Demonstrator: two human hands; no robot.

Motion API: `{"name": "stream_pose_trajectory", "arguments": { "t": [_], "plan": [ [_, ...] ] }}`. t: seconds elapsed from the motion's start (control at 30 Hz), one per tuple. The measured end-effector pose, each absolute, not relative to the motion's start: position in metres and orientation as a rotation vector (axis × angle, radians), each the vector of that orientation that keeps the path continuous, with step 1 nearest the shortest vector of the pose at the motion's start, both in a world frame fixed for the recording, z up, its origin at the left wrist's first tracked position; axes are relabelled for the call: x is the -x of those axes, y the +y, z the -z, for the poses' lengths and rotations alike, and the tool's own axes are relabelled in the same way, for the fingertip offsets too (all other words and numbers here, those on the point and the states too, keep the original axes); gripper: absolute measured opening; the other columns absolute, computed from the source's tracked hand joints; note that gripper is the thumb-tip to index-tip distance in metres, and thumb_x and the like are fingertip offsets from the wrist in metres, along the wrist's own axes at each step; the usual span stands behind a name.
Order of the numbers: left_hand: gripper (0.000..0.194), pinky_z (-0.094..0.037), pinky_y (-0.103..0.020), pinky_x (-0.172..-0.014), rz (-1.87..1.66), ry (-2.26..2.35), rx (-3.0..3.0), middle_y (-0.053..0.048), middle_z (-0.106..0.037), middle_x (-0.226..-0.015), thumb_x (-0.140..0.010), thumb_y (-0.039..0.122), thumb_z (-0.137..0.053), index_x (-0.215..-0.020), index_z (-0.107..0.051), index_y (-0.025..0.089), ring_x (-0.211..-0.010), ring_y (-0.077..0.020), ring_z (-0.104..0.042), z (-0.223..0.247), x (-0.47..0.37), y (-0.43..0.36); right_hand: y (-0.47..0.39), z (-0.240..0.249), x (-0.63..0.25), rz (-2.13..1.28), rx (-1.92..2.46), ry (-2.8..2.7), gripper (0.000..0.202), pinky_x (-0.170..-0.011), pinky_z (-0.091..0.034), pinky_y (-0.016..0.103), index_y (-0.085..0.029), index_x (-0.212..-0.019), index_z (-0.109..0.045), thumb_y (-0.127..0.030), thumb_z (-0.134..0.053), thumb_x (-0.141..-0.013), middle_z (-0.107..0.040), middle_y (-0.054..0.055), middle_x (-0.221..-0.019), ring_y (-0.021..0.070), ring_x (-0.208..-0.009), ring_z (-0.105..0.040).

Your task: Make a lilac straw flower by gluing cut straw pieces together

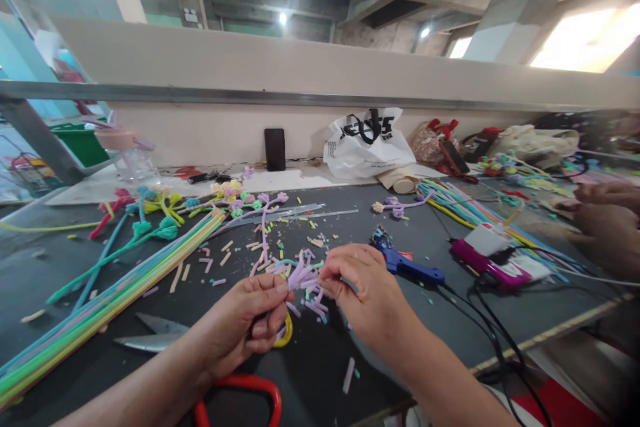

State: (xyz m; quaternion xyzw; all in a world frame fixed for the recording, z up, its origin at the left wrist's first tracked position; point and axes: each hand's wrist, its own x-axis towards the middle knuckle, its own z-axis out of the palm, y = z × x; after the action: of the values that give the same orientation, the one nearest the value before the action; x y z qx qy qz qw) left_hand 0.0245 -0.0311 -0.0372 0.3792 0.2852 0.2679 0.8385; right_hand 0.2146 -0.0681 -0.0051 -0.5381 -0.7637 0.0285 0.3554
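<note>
Near the table's middle, my left hand (255, 313) pinches a small bundle of lilac fuzzy stems (300, 275), whose ends fan out to the right. My right hand (357, 280) is closed at the bundle's right side, its thumb and fingertips pressed together; what they hold is too small to make out. Cut lilac pieces (316, 307) lie beneath the hands. Scissors with red handles (250, 383) rest under my left forearm, their blades pointing left. A yellow ring-shaped thing (285, 332) shows below my left hand.
Long coloured stems (125, 287) lie at left, with fuzzy flowers (167, 228) behind. Right of my hands are a blue glue gun (413, 267), a magenta glue gun (490, 267) and black cables. A phone (275, 149) and white bag (367, 147) stand behind. Another person's hands (607, 220) are far right.
</note>
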Motion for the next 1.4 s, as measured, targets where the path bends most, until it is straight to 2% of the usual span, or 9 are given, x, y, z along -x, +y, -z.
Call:
{"name": "stream_pose_trajectory", "arguments": {
  "t": [0.17, 0.33, 0.57, 0.8, 0.97, 1.13, 1.23, 1.4],
  "plan": [
    [0.015, -0.01, -0.013, -0.033, -0.567, 0.59, -0.809, 0.005, -0.041, -0.046, -0.081, 0.026, -0.054, -0.073, -0.056, 0.013, -0.037, -0.0007, -0.019, 0.04, -0.025, -0.033, -0.068, 0.009, -0.212, -0.033, 1.413, -2.011, 0.012, -0.089, -0.025, 0.035, -0.021, -0.068, -0.056, -0.012, -0.059, -0.076, -0.063, -0.003, -0.073, 0.0132, -0.077, -0.058],
    [0.016, -0.01, -0.013, -0.033, -0.558, 0.593, -0.82, 0.005, -0.041, -0.045, -0.082, 0.025, -0.054, -0.072, -0.056, 0.012, -0.036, -0.0003, -0.018, 0.039, -0.025, -0.034, -0.069, 0.011, -0.21, 0.046, 1.398, -2.015, 0.012, -0.089, -0.023, 0.034, -0.021, -0.069, -0.057, -0.012, -0.058, -0.077, -0.064, -0.003, -0.074, 0.013, -0.079, -0.058],
    [0.013, -0.011, -0.011, -0.032, -0.596, 0.613, -0.761, 0.005, -0.041, -0.047, -0.082, 0.019, -0.052, -0.073, -0.057, 0.01, -0.036, 0.0011, -0.019, 0.036, -0.023, -0.028, -0.067, 0.007, -0.216, -0.021, 1.443, -1.962, 0.013, -0.085, -0.026, 0.032, -0.02, -0.066, -0.056, -0.009, -0.059, -0.073, -0.062, -0.004, -0.071, 0.0118, -0.075, -0.057],
    [0.014, -0.011, -0.011, -0.032, -0.588, 0.603, -0.736, 0.005, -0.042, -0.048, -0.082, 0.02, -0.052, -0.074, -0.058, 0.01, -0.035, 0.0011, -0.019, 0.04, -0.022, -0.026, -0.066, 0.007, -0.22, -0.019, 1.416, -1.923, 0.011, -0.081, -0.03, 0.032, -0.02, -0.067, -0.056, -0.012, -0.057, -0.074, -0.064, -0.002, -0.072, 0.0145, -0.077, -0.058],
    [0.011, -0.012, -0.01, -0.031, -0.607, 0.625, -0.704, 0.005, -0.041, -0.047, -0.08, 0.017, -0.054, -0.073, -0.059, 0.009, -0.035, 0.0012, -0.019, 0.039, -0.02, -0.025, -0.06, 0.007, -0.239, 0.001, 1.573, -1.89, 0.011, -0.076, -0.032, 0.032, -0.02, -0.067, -0.058, -0.012, -0.055, -0.074, -0.065, 0.0, -0.073, 0.0151, -0.074, -0.058],
    [0.012, -0.013, -0.01, -0.031, -0.634, 0.627, -0.669, 0.005, -0.041, -0.048, -0.08, 0.017, -0.053, -0.075, -0.06, 0.009, -0.035, 0.0011, -0.02, 0.042, -0.019, -0.023, -0.056, 0.01, -0.264, -0.035, 1.799, -1.763, 0.01, -0.066, -0.035, 0.028, -0.02, -0.068, -0.06, -0.017, -0.054, -0.074, -0.062, 0.0, -0.069, 0.0149, -0.067, -0.056],
    [0.013, -0.013, -0.009, -0.03, -0.629, 0.627, -0.641, 0.005, -0.04, -0.047, -0.08, 0.017, -0.054, -0.073, -0.06, 0.009, -0.035, 0.0011, -0.02, 0.042, -0.019, -0.022, -0.058, 0.009, -0.264, -0.143, 1.77, -1.765, 0.012, -0.061, -0.036, 0.025, -0.019, -0.067, -0.059, -0.019, -0.051, -0.076, -0.061, 0.0, -0.067, 0.0141, -0.064, -0.055],
    [0.016, -0.011, -0.009, -0.028, -0.566, 0.612, -0.533, 0.006, -0.038, -0.044, -0.081, 0.016, -0.052, -0.07, -0.059, 0.008, -0.033, 0.0017, -0.017, 0.039, -0.019, -0.022, -0.062, 0.017, -0.25, -0.218, 1.717, -1.993, 0.016, -0.07, -0.034, 0.027, -0.019, -0.065, -0.057, -0.016, -0.049, -0.078, -0.061, -0.002, -0.067, 0.0121, -0.066, -0.055]
  ]
}}
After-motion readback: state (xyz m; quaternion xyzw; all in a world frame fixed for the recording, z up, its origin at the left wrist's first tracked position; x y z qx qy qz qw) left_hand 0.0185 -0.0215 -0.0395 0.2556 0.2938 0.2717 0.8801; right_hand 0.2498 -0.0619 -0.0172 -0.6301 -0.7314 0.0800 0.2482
